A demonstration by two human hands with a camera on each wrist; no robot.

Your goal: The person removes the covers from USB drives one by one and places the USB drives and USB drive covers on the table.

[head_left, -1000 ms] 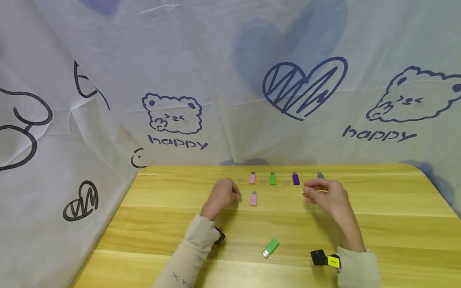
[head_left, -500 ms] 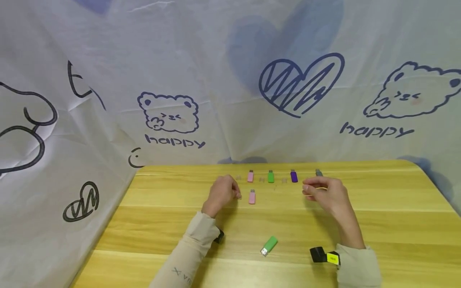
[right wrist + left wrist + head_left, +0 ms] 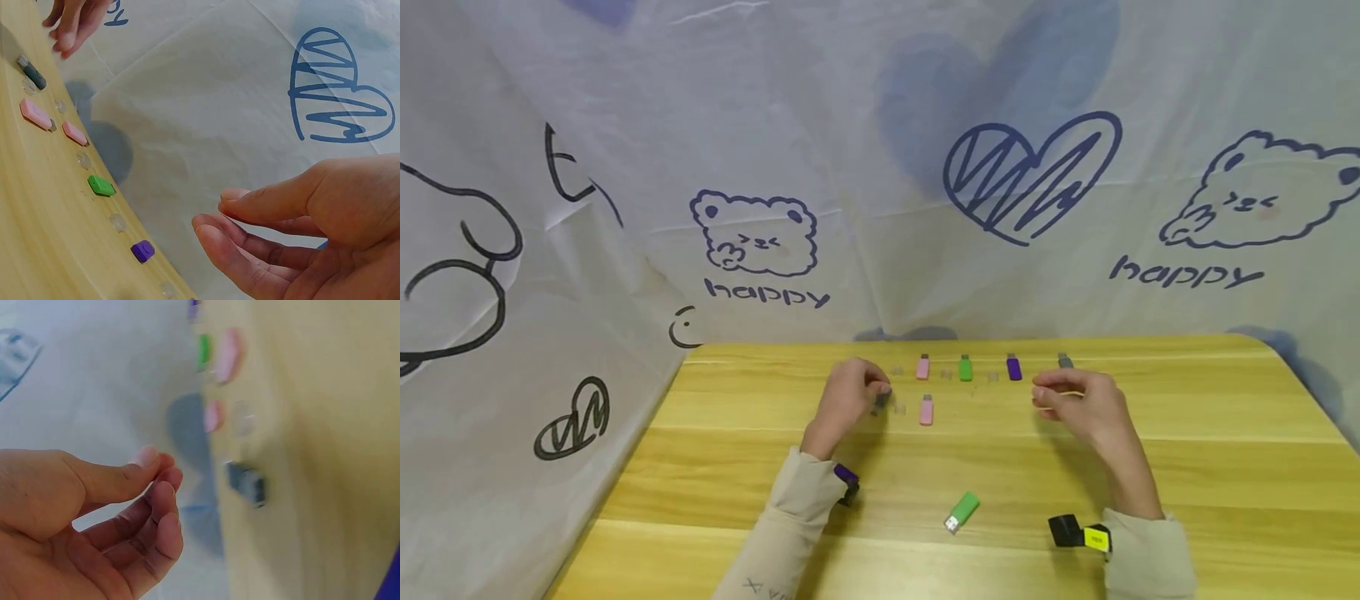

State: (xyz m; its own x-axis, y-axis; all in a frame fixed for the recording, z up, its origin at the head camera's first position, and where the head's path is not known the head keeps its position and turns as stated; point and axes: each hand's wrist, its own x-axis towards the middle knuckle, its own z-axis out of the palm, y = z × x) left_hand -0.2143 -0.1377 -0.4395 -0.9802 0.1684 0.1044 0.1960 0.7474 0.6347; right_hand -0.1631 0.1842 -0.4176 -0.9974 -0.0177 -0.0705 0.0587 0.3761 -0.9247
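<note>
My left hand (image 3: 848, 400) hovers just above a dark grey USB stick (image 3: 880, 403) at the left of the table. In the left wrist view, its thumb and fingertips come together with nothing visible between them, apart from that stick. Beside the stick lie a small clear piece (image 3: 899, 408) and a pink USB stick (image 3: 927, 410). My right hand (image 3: 1086, 408) is raised at the right, fingers loosely bent and holding nothing visible. It partly covers a grey USB stick (image 3: 1065, 361) behind it. A purple USB stick (image 3: 143, 251) lies near its fingertips.
Along the table's back edge stand a second pink USB stick (image 3: 922, 367) and a green one (image 3: 966, 368), with small clear pieces (image 3: 946, 374) between. Another green USB stick (image 3: 962, 512) lies in front, metal plug toward me. A printed white cloth (image 3: 880, 208) hangs behind the table.
My left hand has shifted left, away from the front pink USB stick, uncovering the clear piece and the dark grey USB stick. The right hand has stayed in place.
</note>
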